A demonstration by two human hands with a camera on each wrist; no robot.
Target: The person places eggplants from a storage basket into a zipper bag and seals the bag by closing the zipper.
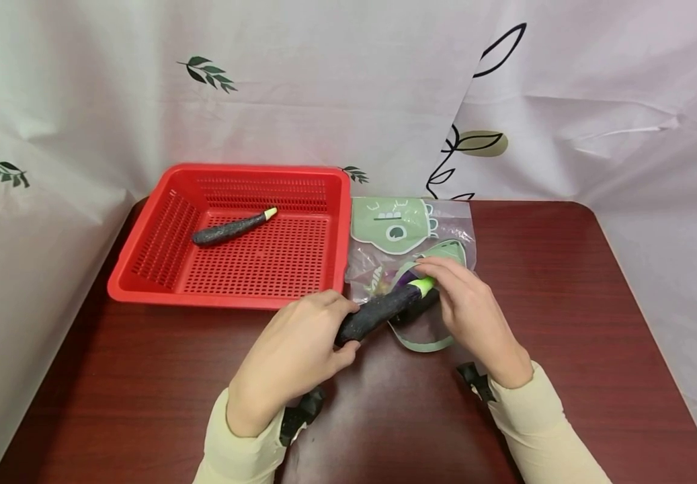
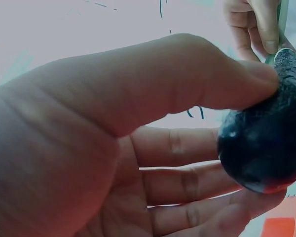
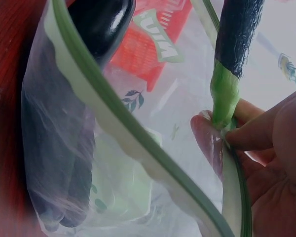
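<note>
Red basket: dark vegetable inside | left hand, basket's near-right corner: clamped on | second vegetable, right of basket: seemingly being bagged; next likely needs feeding inward | bag, beside basket | right hand, farther right: pinching bag's rim

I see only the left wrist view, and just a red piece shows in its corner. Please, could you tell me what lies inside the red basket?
Observer: One dark vegetable lies in the red basket.
Operator: Thank you. The left hand holds a second vegetable; which colour has its far end, please?
Observer: Bright green, as the right wrist view shows clearly.
Operator: And is anything inside the clear bag, beside the right hand?
Observer: Yes, long dark shapes show through its film; I cannot tell exactly how many.
</note>
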